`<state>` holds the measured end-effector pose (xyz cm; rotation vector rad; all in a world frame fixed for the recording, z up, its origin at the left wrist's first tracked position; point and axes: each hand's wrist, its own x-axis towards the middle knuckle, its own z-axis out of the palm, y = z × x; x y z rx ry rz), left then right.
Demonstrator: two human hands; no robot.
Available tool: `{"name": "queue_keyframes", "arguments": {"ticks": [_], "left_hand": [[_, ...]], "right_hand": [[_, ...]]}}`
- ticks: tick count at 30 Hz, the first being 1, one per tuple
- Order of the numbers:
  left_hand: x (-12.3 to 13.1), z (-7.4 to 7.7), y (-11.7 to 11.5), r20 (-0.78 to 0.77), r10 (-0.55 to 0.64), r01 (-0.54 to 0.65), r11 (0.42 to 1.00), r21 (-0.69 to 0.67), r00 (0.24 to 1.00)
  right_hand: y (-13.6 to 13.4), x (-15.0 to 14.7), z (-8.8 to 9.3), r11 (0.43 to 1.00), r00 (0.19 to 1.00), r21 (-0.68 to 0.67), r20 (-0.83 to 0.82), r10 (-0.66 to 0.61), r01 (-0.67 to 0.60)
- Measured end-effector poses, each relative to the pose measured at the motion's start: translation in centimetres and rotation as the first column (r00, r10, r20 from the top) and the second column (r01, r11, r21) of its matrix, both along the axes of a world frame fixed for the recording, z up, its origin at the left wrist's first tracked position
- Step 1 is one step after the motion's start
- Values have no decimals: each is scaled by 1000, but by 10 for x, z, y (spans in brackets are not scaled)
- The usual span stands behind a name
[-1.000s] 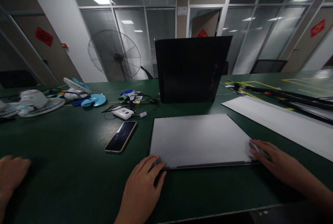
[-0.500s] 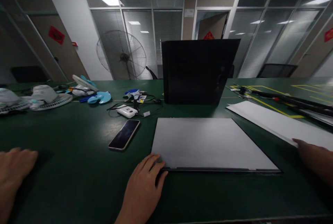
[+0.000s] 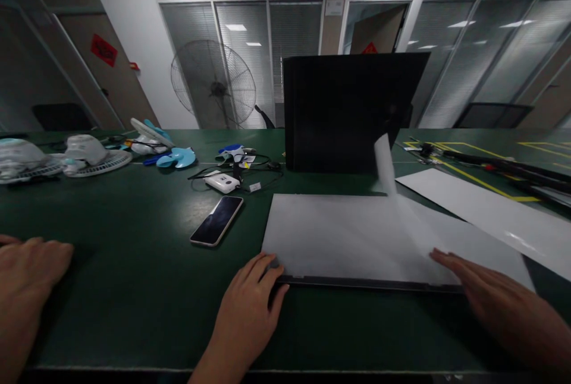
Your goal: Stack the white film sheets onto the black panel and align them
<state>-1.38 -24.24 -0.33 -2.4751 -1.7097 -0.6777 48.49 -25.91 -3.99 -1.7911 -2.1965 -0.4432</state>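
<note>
Flat on the green table lies a white rectangular panel with a dark edge strip. My left hand rests at its near left corner, fingers stretched onto the surface and thumb apart by the front edge. At the right, my right hand has its fingers closed on a thin white sheet. The sheet's far end curls up above the panel, and its lower part, blurred by motion, covers the panel's right side. Another glossy white sheet lies flat behind my right hand.
Another person's hand rests at the left. A phone and a white device with cables lie left of the panel. Behind it stands a large black box-like object. White fan parts sit far left, black rods far right.
My right hand has moved left, bringing the thin sheet from the right over the panel, its far end now raised. My left hand stays at the panel's corner. The view has shifted slightly.
</note>
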Motion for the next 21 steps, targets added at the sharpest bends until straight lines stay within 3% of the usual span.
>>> {"name": "queue_keyframes", "arguments": {"ticks": [3,5,9,15,21], "left_hand": [[1,0,0,9,-11,11,1000,11,1000],[1,-2,0,16,-20,19,999,25,1000],[1,-3,0,19,-30,29,998,54,999],[5,2,-2,22,45,-49,976,212,999],[3,-3,2,-54,-38,42,996,75,998]], "right_hand": [[8,-35,6,970,959,40,165,230,-240],[15,-51,10,948,931,63,219,292,-313],[21,-61,7,948,945,59,119,304,-312],[23,-54,2,938,940,-69,-61,337,-340],[22,-55,2,935,931,-76,-147,334,-348]]}}
